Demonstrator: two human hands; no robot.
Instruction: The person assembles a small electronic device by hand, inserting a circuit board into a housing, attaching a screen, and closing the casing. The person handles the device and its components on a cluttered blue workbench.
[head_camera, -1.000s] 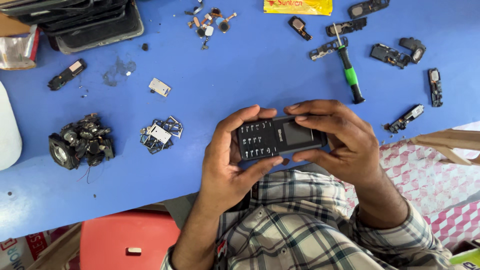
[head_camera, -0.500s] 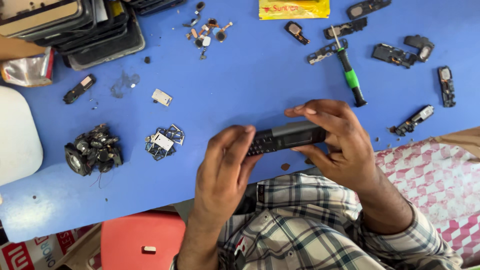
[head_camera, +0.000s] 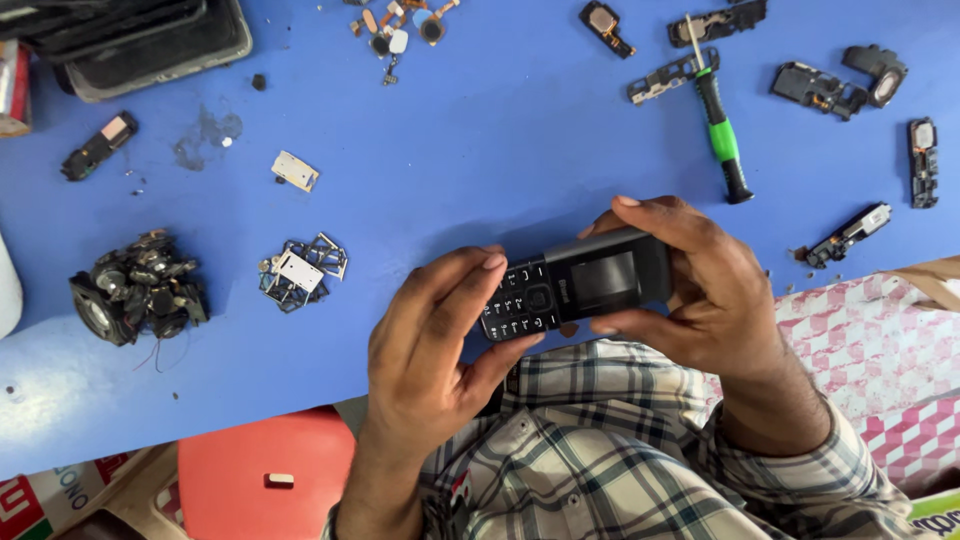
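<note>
Blue desk (head_camera: 480, 150) filling most of the frame; left hand (head_camera: 430, 350) and right hand (head_camera: 700, 290) gripping a black keypad phone (head_camera: 575, 283) at centre, just above the desk's near edge, fingers wrapping its two ends; green-handled screwdriver (head_camera: 722, 135) lying upper right; pile of black parts (head_camera: 135, 285) sitting at left.

A keypad phone (head_camera: 577, 285) sat between the left hand (head_camera: 430, 345) and right hand (head_camera: 700, 290) above the tabletop (head_camera: 480, 170); a screwdriver (head_camera: 722, 130) lay behind, a heap of small parts (head_camera: 135, 290) far left.
</note>
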